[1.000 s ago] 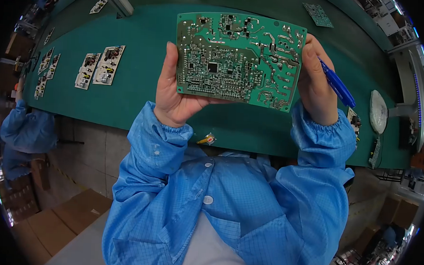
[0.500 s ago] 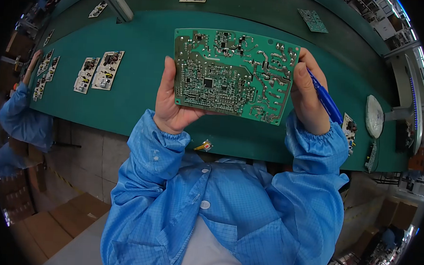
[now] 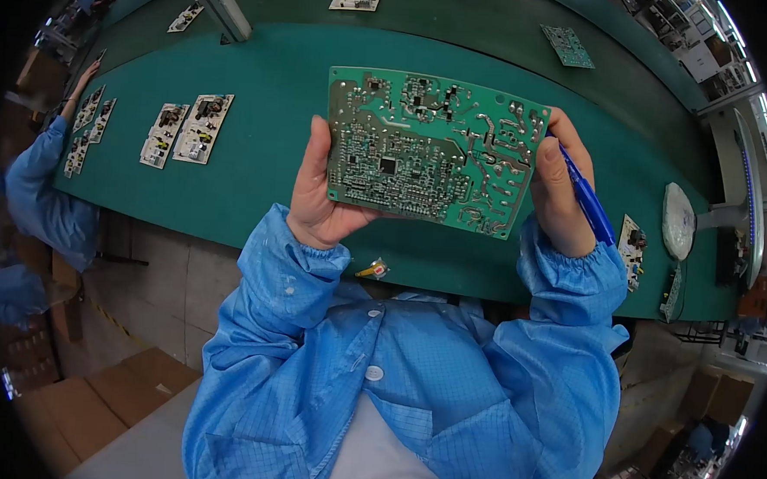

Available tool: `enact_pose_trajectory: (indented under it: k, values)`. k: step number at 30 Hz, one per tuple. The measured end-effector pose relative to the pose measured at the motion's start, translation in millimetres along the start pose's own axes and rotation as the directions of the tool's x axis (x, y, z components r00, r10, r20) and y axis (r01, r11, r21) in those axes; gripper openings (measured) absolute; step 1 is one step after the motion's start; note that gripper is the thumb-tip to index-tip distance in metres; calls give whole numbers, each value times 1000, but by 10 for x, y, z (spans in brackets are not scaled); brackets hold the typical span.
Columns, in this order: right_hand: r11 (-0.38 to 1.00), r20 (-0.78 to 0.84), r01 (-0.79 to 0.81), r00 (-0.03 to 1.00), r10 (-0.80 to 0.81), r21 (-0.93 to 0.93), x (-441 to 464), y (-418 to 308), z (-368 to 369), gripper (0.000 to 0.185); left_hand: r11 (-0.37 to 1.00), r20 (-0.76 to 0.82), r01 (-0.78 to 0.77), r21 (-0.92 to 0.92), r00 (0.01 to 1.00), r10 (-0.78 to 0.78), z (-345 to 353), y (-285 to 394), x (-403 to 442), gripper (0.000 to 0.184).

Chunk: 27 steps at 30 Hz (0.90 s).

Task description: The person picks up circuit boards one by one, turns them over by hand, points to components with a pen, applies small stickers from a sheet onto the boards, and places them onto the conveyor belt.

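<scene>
A green printed circuit board point(image 3: 431, 155) is held up between my two hands, its soldered side facing me. My left hand point(image 3: 321, 197) grips the board's left edge and lower left corner, thumb upright along the side and the other fingers underneath. On the right edge, my right hand point(image 3: 564, 193) pinches the board with the thumb in front. A blue pen point(image 3: 589, 198) is also tucked in that hand, slanting down toward the wrist. The fingers behind the board are hidden.
On the green table point(image 3: 279, 87) lie two circuit boards point(image 3: 203, 128) at left and another point(image 3: 633, 253) at right, near a wrapped white object point(image 3: 678, 220). A small yellow item point(image 3: 371, 269) lies at the front edge. A co-worker's sleeve point(image 3: 45, 165) reaches in from the left.
The board and both my hands have come slightly lower and to the right. The view has shifted a little too. The co-worker's hand at left has reached farther across the table.
</scene>
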State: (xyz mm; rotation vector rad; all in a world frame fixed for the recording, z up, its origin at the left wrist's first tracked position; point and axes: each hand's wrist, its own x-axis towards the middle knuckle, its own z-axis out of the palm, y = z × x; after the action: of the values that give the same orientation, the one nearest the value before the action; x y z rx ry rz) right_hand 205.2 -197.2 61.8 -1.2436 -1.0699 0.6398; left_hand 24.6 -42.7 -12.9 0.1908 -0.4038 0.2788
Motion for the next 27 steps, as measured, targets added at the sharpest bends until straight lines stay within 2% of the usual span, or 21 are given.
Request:
enact_pose_trajectory:
  k: [13,15,18,20,23,26,27]
  values:
    - [998,-57,-21,998,24,57,-17,21,8,41,981,-107,-7,193,994,28,131,-54,-32,63]
    - [997,-64,-31,997,35,65,-12,33,20,41,916,-211,64,395,977,22,131,-32,-48,68]
    - [997,-79,-45,996,49,58,-6,55,11,41,894,-202,70,443,979,23,148,-37,-47,68]
    - [998,-81,-46,995,50,45,-6,95,-56,41,885,-217,68,460,975,38,179,-52,-31,67]
    - [997,15,-71,997,71,-6,-12,147,-143,46,882,-234,67,467,971,50,188,-63,-26,67]
    - [998,-73,-57,996,54,-31,14,147,-72,46,901,-216,61,429,976,37,146,-45,-30,66]
    - [993,-103,-51,993,62,104,22,155,-49,48,915,-198,58,400,980,25,137,-41,-31,65]
